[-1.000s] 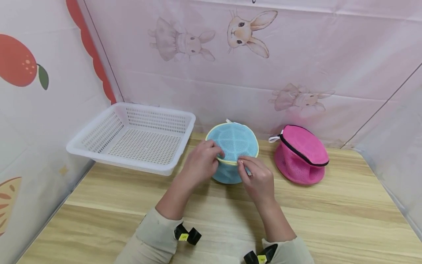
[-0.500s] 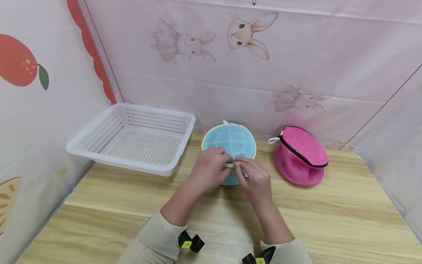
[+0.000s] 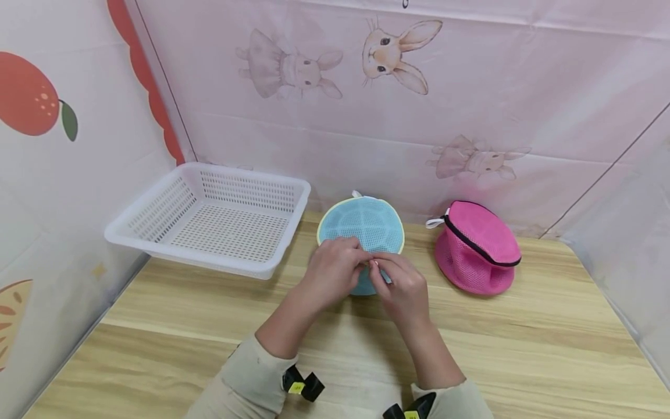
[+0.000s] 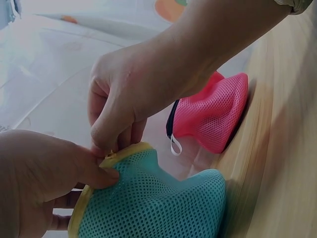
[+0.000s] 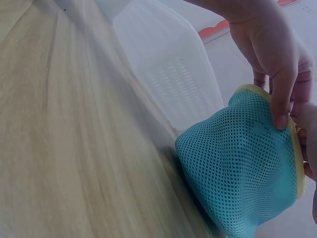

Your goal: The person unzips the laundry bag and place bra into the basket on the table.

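A blue mesh bag (image 3: 366,218) with yellow trim (image 4: 133,150) is positioned on the wooden table (image 3: 549,326), between the white basket (image 3: 209,263) and the pink mesh bag (image 3: 473,250). Its round lid is turned upward, and a small white tab (image 3: 357,194) is located at its far edge.

The trim at the near edge is pinched by the left hand (image 3: 335,270): the thumb (image 4: 106,177) is laid against the mesh side wall, and the fingers are placed on the opposite side of the rim. The same edge is gripped by the right hand (image 3: 405,291), with thumb and fingertips brought together at the trim just beside the left hand. Whether a zip pull is held cannot be told, as the contact point is partly covered.

The pink mesh bag is placed to the right, well apart from both hands; it is edged by a black band (image 3: 478,245) and fitted with a white loop (image 3: 434,223).
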The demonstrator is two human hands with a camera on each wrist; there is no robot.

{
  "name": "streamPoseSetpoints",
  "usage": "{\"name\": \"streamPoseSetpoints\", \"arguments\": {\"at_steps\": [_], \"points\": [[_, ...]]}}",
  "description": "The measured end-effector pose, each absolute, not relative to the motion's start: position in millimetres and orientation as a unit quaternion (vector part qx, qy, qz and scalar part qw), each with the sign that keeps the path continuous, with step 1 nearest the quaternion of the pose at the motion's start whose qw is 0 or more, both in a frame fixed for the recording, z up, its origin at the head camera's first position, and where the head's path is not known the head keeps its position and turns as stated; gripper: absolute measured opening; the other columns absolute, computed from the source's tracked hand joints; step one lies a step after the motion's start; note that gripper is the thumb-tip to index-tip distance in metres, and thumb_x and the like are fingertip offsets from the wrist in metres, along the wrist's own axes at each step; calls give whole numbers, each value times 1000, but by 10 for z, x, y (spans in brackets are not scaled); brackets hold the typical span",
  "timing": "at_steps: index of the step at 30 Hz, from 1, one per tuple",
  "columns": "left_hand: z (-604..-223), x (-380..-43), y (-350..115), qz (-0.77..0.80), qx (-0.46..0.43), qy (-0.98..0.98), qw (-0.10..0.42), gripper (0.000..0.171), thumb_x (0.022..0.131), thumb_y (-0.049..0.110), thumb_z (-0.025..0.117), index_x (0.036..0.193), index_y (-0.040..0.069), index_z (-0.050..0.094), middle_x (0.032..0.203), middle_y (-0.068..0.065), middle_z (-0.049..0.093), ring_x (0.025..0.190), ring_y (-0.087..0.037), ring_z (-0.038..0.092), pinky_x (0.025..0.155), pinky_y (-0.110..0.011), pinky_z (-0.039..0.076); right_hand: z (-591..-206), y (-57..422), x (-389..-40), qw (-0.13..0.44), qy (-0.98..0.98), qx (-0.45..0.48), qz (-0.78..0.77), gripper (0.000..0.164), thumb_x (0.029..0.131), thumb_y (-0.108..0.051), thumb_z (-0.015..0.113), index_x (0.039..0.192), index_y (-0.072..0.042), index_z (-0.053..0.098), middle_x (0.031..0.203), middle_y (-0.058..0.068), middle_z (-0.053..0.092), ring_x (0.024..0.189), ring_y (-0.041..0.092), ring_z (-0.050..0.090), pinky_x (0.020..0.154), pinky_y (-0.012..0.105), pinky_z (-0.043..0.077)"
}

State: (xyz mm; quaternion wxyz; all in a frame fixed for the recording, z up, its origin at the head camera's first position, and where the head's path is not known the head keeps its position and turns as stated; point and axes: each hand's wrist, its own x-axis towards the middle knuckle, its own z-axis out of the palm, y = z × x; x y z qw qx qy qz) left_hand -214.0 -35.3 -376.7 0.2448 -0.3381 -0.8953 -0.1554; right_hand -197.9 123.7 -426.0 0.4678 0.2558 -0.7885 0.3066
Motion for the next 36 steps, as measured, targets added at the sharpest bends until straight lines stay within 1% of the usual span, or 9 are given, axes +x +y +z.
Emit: {"name": "streamPoseSetpoints", "arguments": {"at_steps": [4,9,13,17,23,29,33,36], "points": [[-3772,-2136,-359,-149,-336,-900,232,28,80,2,72,96,24,80,76,4,57,72,-16,58,61,-32,43,-4269,1241,-1980,467,-789,254,307,10,84,-7,68,82,-1,76,89,7,74,84,19,70,75,32,57],[-3765,-2128,-363,-132,-329,-913,200,38,79,-3,67,100,26,79,77,3,48,72,-13,48,64,-30,39,-4270,1249,-1980,465,-794,251,302,12,85,-7,67,81,-1,75,88,7,73,83,19,70,74,32,57],[-3765,-2142,-372,-122,-331,-916,191,42,78,-4,66,104,26,79,78,3,46,71,-13,43,64,-28,36,-4265,1253,-1976,461,-798,248,299,11,85,-8,67,81,-1,75,87,6,73,83,19,70,73,33,57],[-3750,-2161,-388,-136,-339,-910,195,42,78,-7,66,102,24,80,76,1,46,68,-14,42,62,-27,35,-4259,1249,-1974,458,-799,250,300,11,85,-8,68,81,-1,75,87,6,73,83,18,70,74,33,58],[-3736,-2186,-403,-158,-347,-903,198,40,76,-10,64,94,23,81,76,1,50,68,-14,45,62,-27,39,-4250,1250,-1970,457,-799,250,302,10,84,-7,68,81,-1,75,88,5,73,83,18,70,73,33,58],[-3739,-2180,-406,-157,-344,-908,182,42,77,-8,66,101,24,80,76,2,49,69,-15,44,63,-26,37,-4239,1277,-1974,462,-798,243,301,13,86,-7,66,82,-1,76,88,6,74,83,19,71,73,35,58],[-3746,-2182,-413,-149,-347,-907,186,45,77,-8,66,106,25,79,75,1,47,68,-16,42,62,-27,35,-4238,1288,-1985,466,-796,244,300,13,87,-7,65,82,-1,76,88,6,74,83,20,71,73,35,57],[-3747,-2185,-419,-147,-349,-906,189,47,80,-7,64,109,27,77,74,0,45,67,-16,41,60,-26,34,-4237,1298,-1994,472,-793,240,303,12,86,-7,66,82,-1,76,89,6,74,83,20,71,72,34,57]]}}
